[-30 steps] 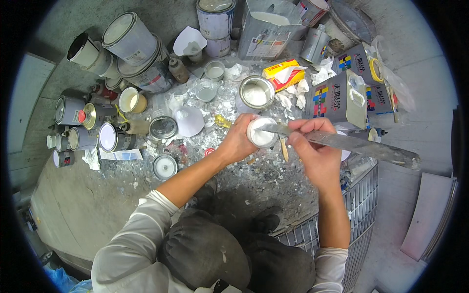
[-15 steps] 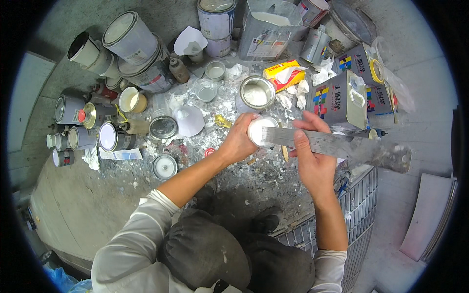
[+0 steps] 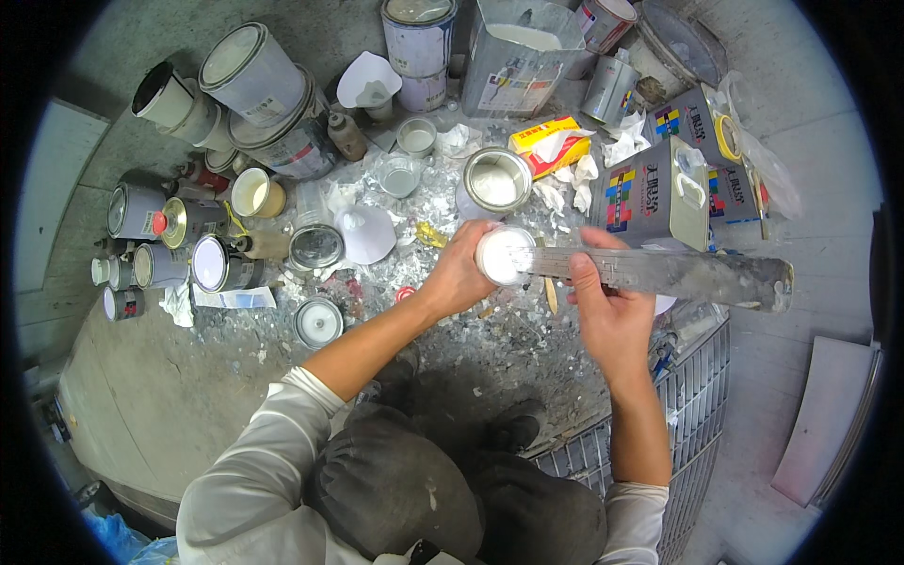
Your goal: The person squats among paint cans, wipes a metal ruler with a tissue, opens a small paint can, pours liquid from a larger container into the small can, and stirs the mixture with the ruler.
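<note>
A small cup of white paint (image 3: 502, 254) is held up by my left hand (image 3: 461, 271), fingers wrapped round its side. In my right hand (image 3: 607, 306), pinched between thumb and fingers, is a paint-smeared steel ruler (image 3: 697, 275). Its left end reaches into the cup, and the tip is lost in the white. The rest sticks out to the right past my hand. Just beyond the cup stands an open can of white paint (image 3: 495, 184). A wooden stick (image 3: 551, 294) lies below the ruler.
Several paint cans (image 3: 273, 122) crowd the back left. Grey rectangular tins (image 3: 650, 193) stand at the right, near a yellow-and-red tissue box (image 3: 551, 146) and crumpled tissues (image 3: 584, 179). A loose lid (image 3: 317, 322) lies left of my forearm. A metal grate (image 3: 692, 414) is at lower right.
The ruler has turned in my right hand, and its free end has swung slightly upward. My right hand has shifted a little right. The left hand and cup have barely moved.
</note>
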The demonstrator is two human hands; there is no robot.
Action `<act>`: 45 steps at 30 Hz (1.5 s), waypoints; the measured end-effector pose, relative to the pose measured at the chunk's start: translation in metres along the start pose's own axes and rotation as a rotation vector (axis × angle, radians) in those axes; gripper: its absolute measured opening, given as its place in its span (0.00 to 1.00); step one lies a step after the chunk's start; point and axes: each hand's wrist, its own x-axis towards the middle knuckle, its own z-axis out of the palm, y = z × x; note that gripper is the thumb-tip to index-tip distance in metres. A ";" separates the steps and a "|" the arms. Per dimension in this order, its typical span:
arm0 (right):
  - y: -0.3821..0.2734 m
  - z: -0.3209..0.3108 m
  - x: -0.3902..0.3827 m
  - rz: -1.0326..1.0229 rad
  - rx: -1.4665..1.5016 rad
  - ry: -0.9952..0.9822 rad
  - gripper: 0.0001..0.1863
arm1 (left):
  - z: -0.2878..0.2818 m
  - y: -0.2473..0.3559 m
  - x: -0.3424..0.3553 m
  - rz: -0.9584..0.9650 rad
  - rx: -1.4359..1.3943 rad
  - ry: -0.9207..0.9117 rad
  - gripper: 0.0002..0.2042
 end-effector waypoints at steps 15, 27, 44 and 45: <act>-0.005 -0.003 0.002 0.053 -0.014 -0.032 0.10 | 0.000 0.002 -0.001 -0.136 -0.107 -0.055 0.32; -0.004 0.001 0.006 -0.152 0.098 -0.114 0.10 | -0.003 -0.003 0.003 -0.010 -0.046 -0.076 0.32; 0.006 -0.006 0.007 0.048 -0.061 0.084 0.14 | -0.005 -0.004 0.004 -0.103 -0.099 -0.132 0.33; 0.010 -0.007 0.008 0.069 0.020 0.095 0.14 | -0.005 -0.003 0.004 -0.110 -0.108 -0.127 0.33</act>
